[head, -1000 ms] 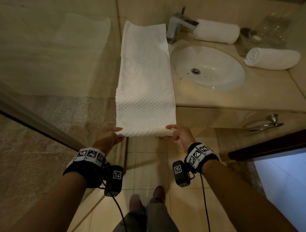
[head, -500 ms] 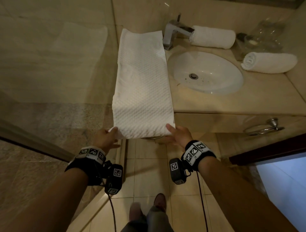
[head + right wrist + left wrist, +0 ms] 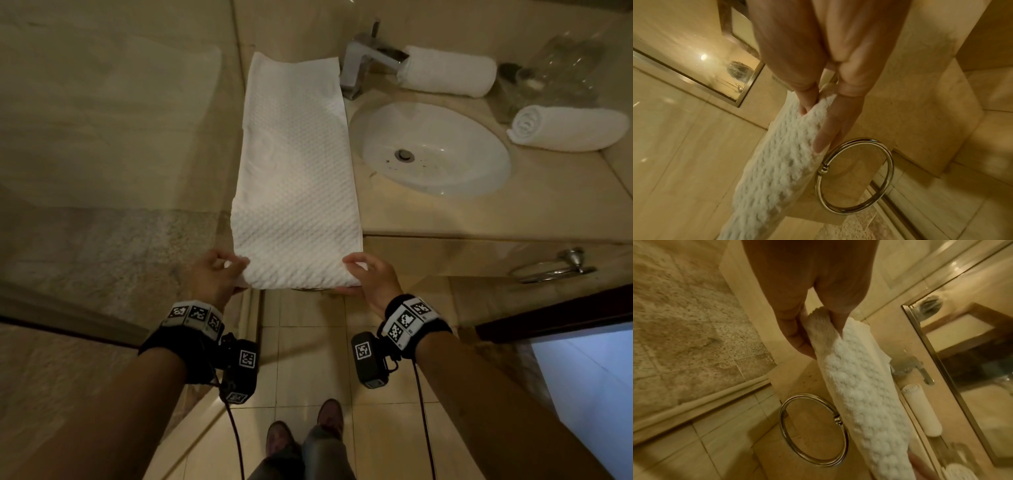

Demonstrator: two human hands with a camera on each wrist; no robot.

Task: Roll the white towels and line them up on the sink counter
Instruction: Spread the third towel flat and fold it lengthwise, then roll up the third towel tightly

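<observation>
Both hands grasp the near end of a long white towel (image 3: 294,178), which lies flat along the table (image 3: 479,216) to the left of the sink (image 3: 435,147) and hangs over the table's front edge. The left hand (image 3: 215,274) pinches the towel's near left corner between thumb and fingers; the left wrist view shows the cloth bunched between them. The right hand (image 3: 371,277) pinches the near right corner, with the thumb on top and the fingers (image 3: 830,129) stretched along the cloth's edge. Between the hands the towel's end is turned into a thick fold, raised off the table front.

Behind the sink, just right of the tap (image 3: 363,65), a rolled towel (image 3: 448,70) lies on the table. A second rolled towel (image 3: 568,128) lies to the right of the sink, well apart from the first, its spiral end facing the sink. Clear glassware (image 3: 561,68) stands behind the sink at the far right corner, blurred. Below the sink, on the table's front face, a metal towel ring (image 3: 555,267) hangs to the right; the wrist views show another ring (image 3: 813,429) just under the held end of the towel.
</observation>
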